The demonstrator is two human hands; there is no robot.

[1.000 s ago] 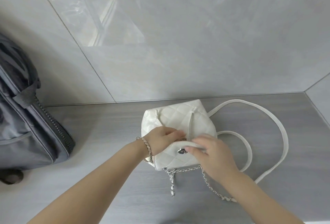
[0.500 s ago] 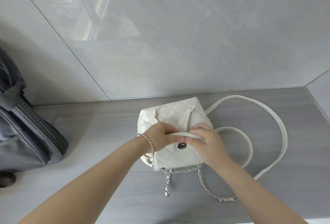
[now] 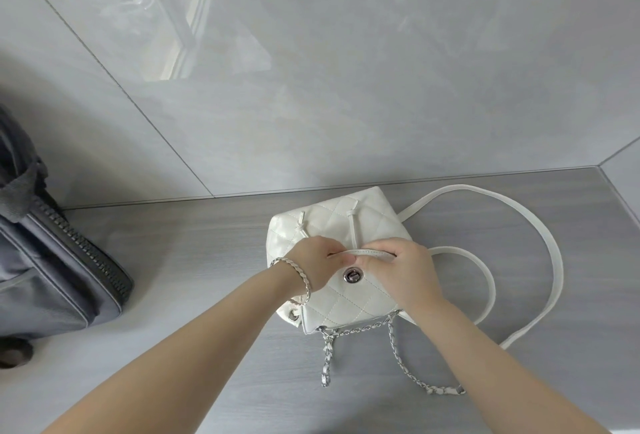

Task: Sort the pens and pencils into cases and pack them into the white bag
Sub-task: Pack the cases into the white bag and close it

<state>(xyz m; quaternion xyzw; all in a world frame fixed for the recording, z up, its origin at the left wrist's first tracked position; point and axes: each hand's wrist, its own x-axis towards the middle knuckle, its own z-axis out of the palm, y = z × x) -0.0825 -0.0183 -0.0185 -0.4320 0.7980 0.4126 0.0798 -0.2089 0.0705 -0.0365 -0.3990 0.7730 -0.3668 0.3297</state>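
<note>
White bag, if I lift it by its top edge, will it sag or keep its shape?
Probably sags slightly: the white bag looks like soft quilted material. Its long strap and chain lie limp, so they would likely dangle and swing.

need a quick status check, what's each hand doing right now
Left hand: closed, fingers gripping the flap edge of the white bag.
Right hand: closed, pinching the same flap edge.
</note>
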